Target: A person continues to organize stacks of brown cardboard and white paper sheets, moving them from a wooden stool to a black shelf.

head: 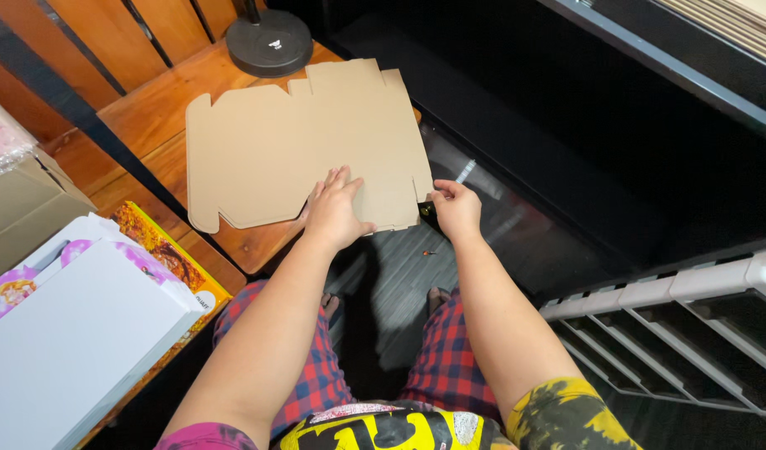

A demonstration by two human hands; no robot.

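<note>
A flat, unfolded brown cardboard box blank (pixel 291 146) lies on a wooden table (pixel 149 112), its near edge hanging past the table's corner. My left hand (pixel 334 212) rests palm down on the blank's near edge, fingers spread. At the blank's near right corner flap, my right hand (pixel 456 208) pinches the cardboard between thumb and fingers.
A round black lamp base (pixel 269 42) stands behind the blank. At the left sit a white box (pixel 74 342) with pink print, a colourful carton (pixel 162 246) and a brown carton (pixel 16 204). White plastic drawers (pixel 691 321) stand at the right, a dark shelf behind.
</note>
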